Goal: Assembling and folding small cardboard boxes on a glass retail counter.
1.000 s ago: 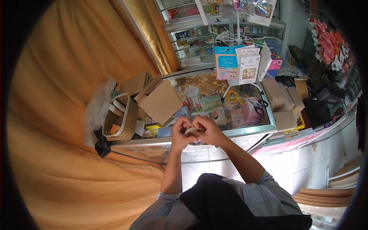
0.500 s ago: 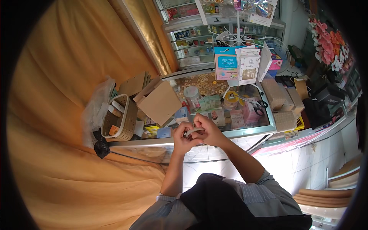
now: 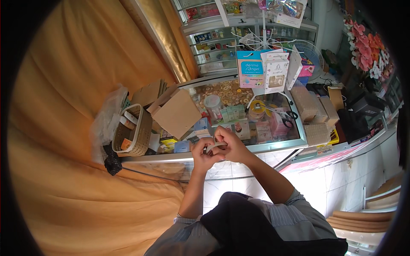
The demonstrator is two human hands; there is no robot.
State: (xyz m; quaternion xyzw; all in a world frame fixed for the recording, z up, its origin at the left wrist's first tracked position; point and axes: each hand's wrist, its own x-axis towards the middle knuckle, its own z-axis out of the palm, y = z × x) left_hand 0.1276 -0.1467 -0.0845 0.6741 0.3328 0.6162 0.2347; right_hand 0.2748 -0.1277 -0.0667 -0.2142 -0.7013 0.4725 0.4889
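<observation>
Between my two hands, above the front edge of a glass display counter (image 3: 273, 147), is a pale ring that looks like a roll of tape (image 3: 215, 145). My left hand (image 3: 202, 154) curls its fingers and thumb round the near left side of the ring. From the other side my right hand (image 3: 232, 147) grips it, fingertips bent over the top. Beyond the hands lie an opened cardboard box (image 3: 177, 114), a blue small box (image 3: 201, 127) and flat packs on the glass. Scissors (image 3: 287, 123) with black handles rest farther right, beside a yellow round roll (image 3: 256, 111).
A woven basket (image 3: 146, 135) with bottles stands at the counter's left end, near a black plastic bag (image 3: 113, 164). A wire rack with hanging packs (image 3: 276, 77) rises at the back. Bubble-wrapped parcels (image 3: 305, 104) are stacked right. An orange curtain (image 3: 64, 128) borders the left.
Both hands stay almost in place on the ring, with only a slight shift of the fingers. The whole view has moved very slightly; the things on the counter look unchanged.
</observation>
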